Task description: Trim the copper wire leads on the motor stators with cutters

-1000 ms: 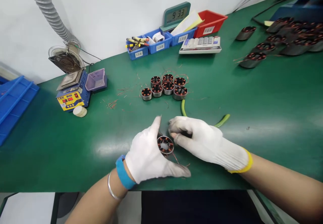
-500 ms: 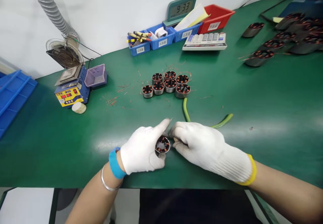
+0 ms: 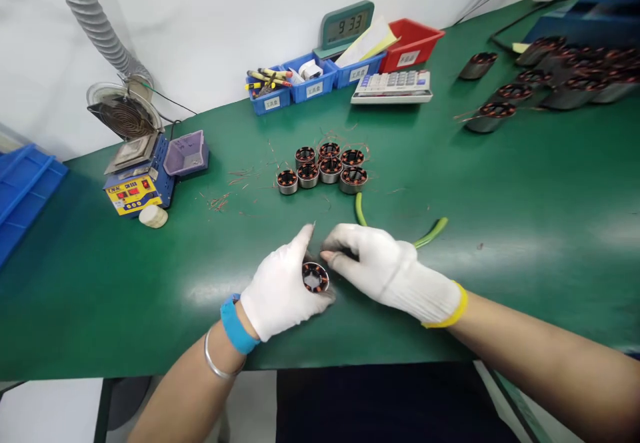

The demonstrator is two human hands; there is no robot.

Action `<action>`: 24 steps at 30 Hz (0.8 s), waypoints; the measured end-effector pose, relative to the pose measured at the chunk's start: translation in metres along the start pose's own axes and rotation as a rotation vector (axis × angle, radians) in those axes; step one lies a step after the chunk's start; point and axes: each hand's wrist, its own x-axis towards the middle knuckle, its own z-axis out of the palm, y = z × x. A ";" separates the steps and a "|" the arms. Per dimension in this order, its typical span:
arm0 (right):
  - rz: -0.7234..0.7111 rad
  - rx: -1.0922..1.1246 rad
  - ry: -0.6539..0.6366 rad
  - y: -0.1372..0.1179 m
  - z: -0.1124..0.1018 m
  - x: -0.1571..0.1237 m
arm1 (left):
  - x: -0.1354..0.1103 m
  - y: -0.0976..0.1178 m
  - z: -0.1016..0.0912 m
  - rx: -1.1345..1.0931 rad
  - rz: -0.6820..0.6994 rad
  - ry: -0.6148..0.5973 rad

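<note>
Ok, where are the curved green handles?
Head view, right of centre: the handles show just beyond the white-gloved right hand, one near a copper-wound metal ring.

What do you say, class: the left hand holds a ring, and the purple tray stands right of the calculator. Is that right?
Not quite: the head view shows the purple tray left of the calculator. The left hand does hold a ring.

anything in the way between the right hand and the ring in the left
Nothing visible blocks the way: the left hand curls around the wire-wound ring, leaving its side toward the right hand open. The green handles lie beyond the right hand, off that path.
</note>
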 end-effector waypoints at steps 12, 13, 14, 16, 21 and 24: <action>-0.281 -0.340 0.216 0.036 0.001 -0.062 | 0.001 0.000 0.000 0.241 0.158 -0.028; -0.347 -0.354 0.226 0.033 0.004 -0.067 | 0.001 0.000 0.000 0.258 0.173 -0.033; -0.403 -0.345 0.232 0.030 0.007 -0.072 | 0.001 0.000 0.000 0.276 0.189 -0.040; -0.479 -0.241 0.220 0.022 0.006 -0.079 | 0.001 0.000 -0.001 0.309 0.218 -0.058; -0.342 0.139 -0.015 0.024 -0.022 -0.069 | 0.001 -0.001 -0.001 0.352 0.271 -0.078; -0.013 0.035 0.014 0.026 -0.033 -0.044 | 0.002 -0.001 0.000 0.360 0.280 -0.061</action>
